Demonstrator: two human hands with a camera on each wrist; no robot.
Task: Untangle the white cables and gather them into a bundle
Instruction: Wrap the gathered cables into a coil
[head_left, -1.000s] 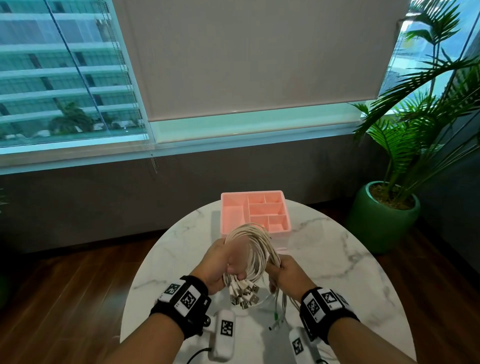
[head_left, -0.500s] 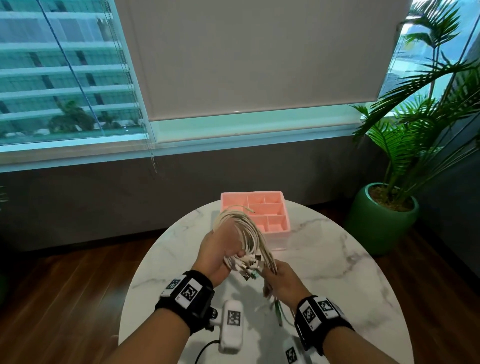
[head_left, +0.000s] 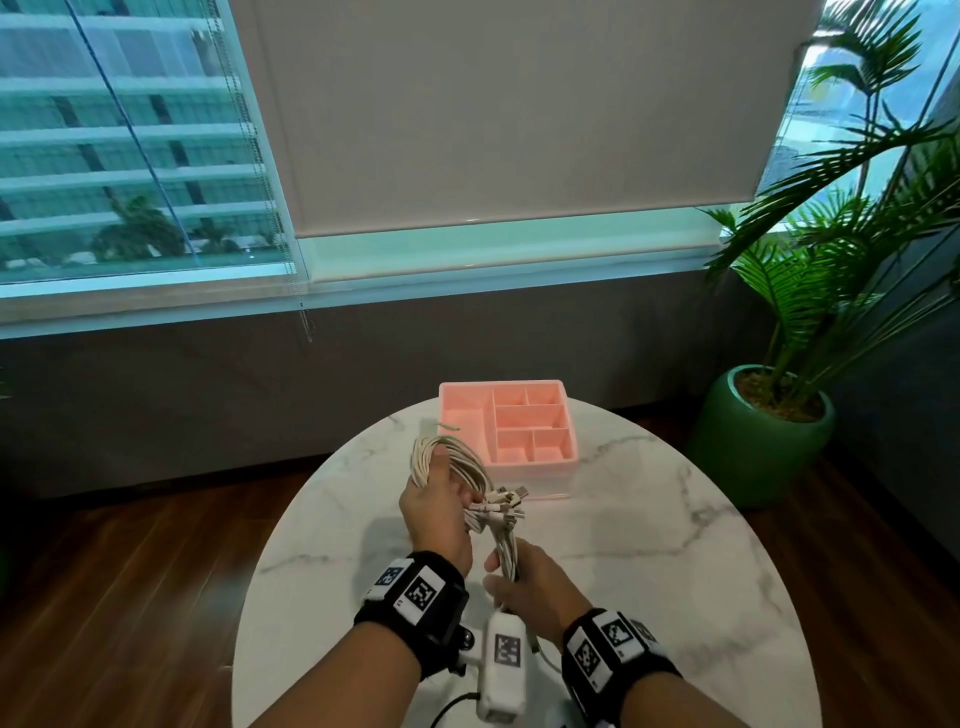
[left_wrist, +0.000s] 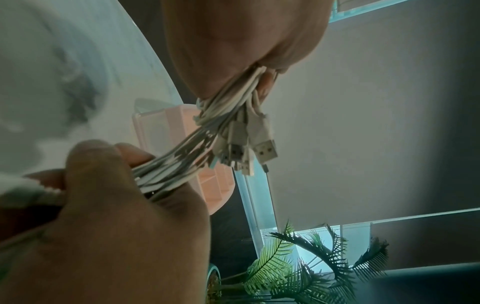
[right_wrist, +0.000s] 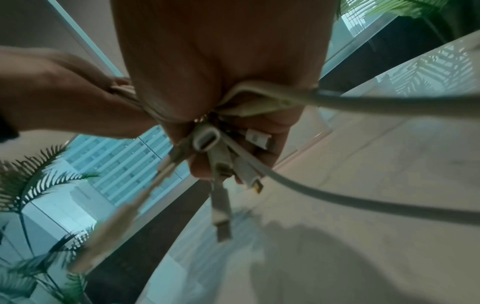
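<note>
Gripping light, limp white cables: left hand clasps the loop, right hand below clenches the strands (plugs dangle; hold mid-bundle).

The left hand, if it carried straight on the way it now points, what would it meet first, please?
Probably the pink organizer tray. The left hand, gripping the white cables, points away from the person across the marble table toward its near-left corner, though depth is unclear.
</note>
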